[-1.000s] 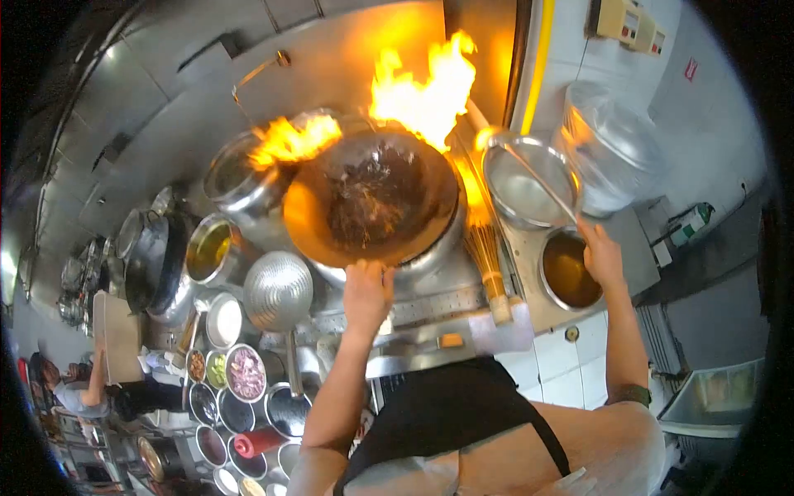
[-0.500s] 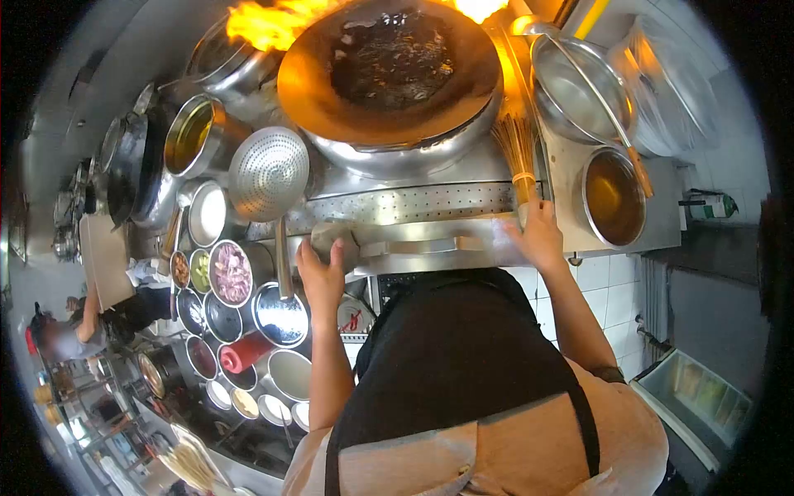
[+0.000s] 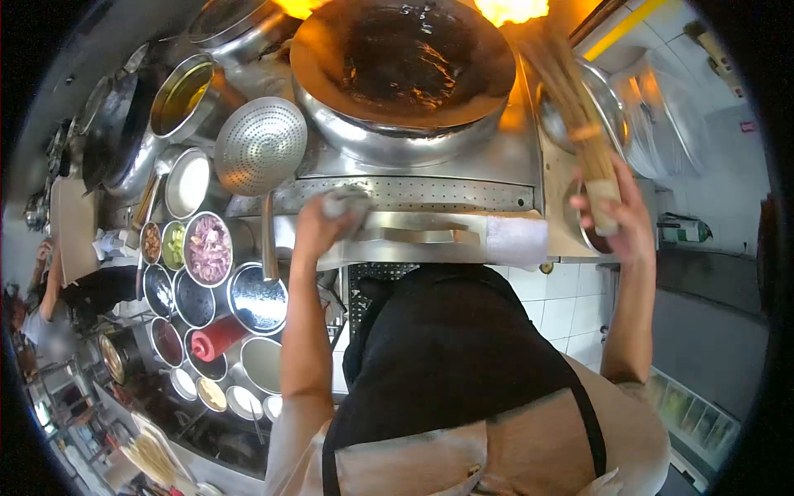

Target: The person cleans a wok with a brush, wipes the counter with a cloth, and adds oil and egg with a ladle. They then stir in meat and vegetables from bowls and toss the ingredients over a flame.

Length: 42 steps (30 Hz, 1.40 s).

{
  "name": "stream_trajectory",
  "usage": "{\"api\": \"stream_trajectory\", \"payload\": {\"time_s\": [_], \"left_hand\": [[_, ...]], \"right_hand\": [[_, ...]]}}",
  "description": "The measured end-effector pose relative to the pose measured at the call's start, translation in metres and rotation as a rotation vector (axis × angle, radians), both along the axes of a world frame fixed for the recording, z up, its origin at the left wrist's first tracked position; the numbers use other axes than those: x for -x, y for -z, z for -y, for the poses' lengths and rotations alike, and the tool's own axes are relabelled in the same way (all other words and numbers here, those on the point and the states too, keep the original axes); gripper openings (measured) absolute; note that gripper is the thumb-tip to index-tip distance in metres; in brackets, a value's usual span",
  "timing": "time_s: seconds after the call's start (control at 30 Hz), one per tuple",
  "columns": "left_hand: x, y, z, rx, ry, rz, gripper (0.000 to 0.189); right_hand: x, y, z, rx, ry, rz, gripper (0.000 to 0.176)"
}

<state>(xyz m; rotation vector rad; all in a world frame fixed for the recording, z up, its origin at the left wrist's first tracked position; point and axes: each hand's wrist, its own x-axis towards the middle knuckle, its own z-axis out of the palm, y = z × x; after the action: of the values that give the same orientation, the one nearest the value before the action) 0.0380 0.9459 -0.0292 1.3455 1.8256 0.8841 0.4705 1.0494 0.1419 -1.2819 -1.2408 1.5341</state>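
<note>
My right hand [image 3: 626, 217] is closed around the handle of a bamboo wok brush [image 3: 585, 132], held with its bristles pointing up and left over the right side of the stove. My left hand [image 3: 317, 230] grips a grey bunched cloth [image 3: 347, 203] at the front ledge of the stove. Ahead of both hands a large wok [image 3: 397, 62] sits on its burner ring, its inside dark and shiny. A perforated skimmer [image 3: 260, 147] lies to the left of the wok, with its handle toward me.
Flames [image 3: 511, 10] rise behind the wok. On the left are an oil pot [image 3: 182, 95], a bowl of sliced onion [image 3: 208, 248], a red squeeze bottle [image 3: 217, 337] and several other bowls. A folded white towel [image 3: 517, 240] hangs on the front rail. Another person [image 3: 51, 310] stands far left.
My right hand has lifted the brush up and to the right, off the stove's edge. My left hand has moved forward with the cloth. The ladle on the right is now hidden.
</note>
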Motion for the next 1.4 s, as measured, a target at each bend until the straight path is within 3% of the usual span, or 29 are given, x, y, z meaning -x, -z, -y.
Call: {"api": "stream_trajectory", "payload": {"time_s": [0.03,0.07,0.1,0.13,0.17,0.23,0.27,0.37,0.4,0.47,0.5,0.53,0.57,0.63,0.67,0.7,0.73,0.8,0.93,0.97,1.0,1.07,1.13,1.23,1.33,1.4], "left_hand": [[-0.008,0.005,-0.024,0.041,0.186,-0.200,0.052],[-0.012,0.072,-0.057,0.063,0.516,-0.039,0.053],[-0.050,0.056,-0.075,0.117,0.779,0.015,0.054],[-0.091,0.074,-0.088,0.005,0.849,-0.196,0.060],[-0.129,0.067,-0.102,0.017,0.934,-0.230,0.061],[-0.198,0.070,-0.110,-0.011,0.952,-0.188,0.058],[-0.215,0.063,-0.107,-0.043,0.946,-0.162,0.056],[-0.173,0.070,-0.096,-0.089,0.821,-0.278,0.044],[-0.136,0.076,-0.086,0.002,0.667,-0.290,0.041],[-0.047,0.065,-0.059,0.220,0.397,-0.340,0.051],[-0.015,0.024,-0.049,0.376,0.346,-0.272,0.051],[0.007,0.023,-0.030,0.316,0.155,-0.424,0.049],[0.025,0.042,-0.011,0.154,0.030,-0.308,0.049],[0.017,0.043,0.013,0.159,-0.145,-0.452,0.044],[0.000,0.016,0.028,-0.043,-0.226,-0.243,0.039],[0.000,0.043,0.046,0.012,-0.373,-0.265,0.036],[-0.009,0.035,0.051,0.126,-0.485,-0.252,0.036],[-0.008,0.044,0.059,0.164,-0.525,-0.127,0.039],[-0.002,0.046,0.052,0.161,-0.458,-0.198,0.049],[0.000,0.045,0.058,0.181,-0.433,-0.189,0.053],[-0.004,0.046,0.062,0.149,-0.452,-0.323,0.069],[-0.014,0.029,0.071,0.065,-0.461,-0.408,0.081],[-0.026,0.013,0.072,-0.008,-0.509,-0.503,0.084],[-0.041,-0.022,0.053,-0.162,-0.436,-0.530,0.077],[-0.051,-0.073,0.038,-0.313,-0.397,-0.520,0.065],[-0.044,-0.095,0.048,-0.343,-0.427,-0.491,0.059]], "right_hand": [[0.006,-0.009,-0.021,-0.070,-0.100,0.153,0.077],[0.014,-0.023,-0.042,-0.115,-0.220,0.373,0.073],[0.029,-0.033,-0.066,-0.170,-0.345,0.592,0.070],[0.047,-0.030,-0.090,-0.248,-0.389,0.664,0.063],[0.066,-0.023,-0.113,-0.324,-0.427,0.737,0.057],[0.098,-0.008,-0.154,-0.733,-0.593,1.032,0.046],[0.115,-0.002,-0.165,-0.761,-0.698,1.159,0.045],[0.171,0.011,-0.204,-0.872,-0.826,1.422,0.042],[0.191,0.018,-0.217,-0.763,-0.764,1.490,0.039],[0.217,0.075,-0.275,-0.852,-0.607,1.514,0.033],[0.232,0.082,-0.278,-0.987,-0.494,1.405,0.032],[0.240,0.085,-0.279,-0.965,-0.515,1.399,0.032],[0.244,0.087,-0.274,-0.940,-0.535,1.395,0.032],[0.231,0.070,-0.252,-0.851,-0.641,1.422,0.032],[0.210,0.049,-0.230,-0.806,-0.729,1.451,0.033],[0.193,0.021,-0.206,-0.863,-0.766,1.422,0.031],[0.172,0.019,-0.214,-0.773,-0.766,1.411,0.030],[0.169,0.033,-0.239,-0.777,-0.663,1.396,0.028],[0.238,0.083,-0.261,-0.738,-0.366,1.319,0.035],[0.235,0.069,-0.243,-0.791,-0.452,1.229,0.036],[0.230,0.058,-0.220,-0.837,-0.537,1.135,0.036],[0.187,0.054,-0.219,-0.859,-0.681,1.150,0.035],[0.160,0.030,-0.228,-0.813,-0.674,1.283,0.034],[0.202,0.042,-0.259,-0.862,-0.477,1.400,0.026],[0.242,0.057,-0.244,-0.919,-0.627,1.441,0.027],[0.224,0.036,-0.227,-0.908,-0.674,1.390,0.018]]}}
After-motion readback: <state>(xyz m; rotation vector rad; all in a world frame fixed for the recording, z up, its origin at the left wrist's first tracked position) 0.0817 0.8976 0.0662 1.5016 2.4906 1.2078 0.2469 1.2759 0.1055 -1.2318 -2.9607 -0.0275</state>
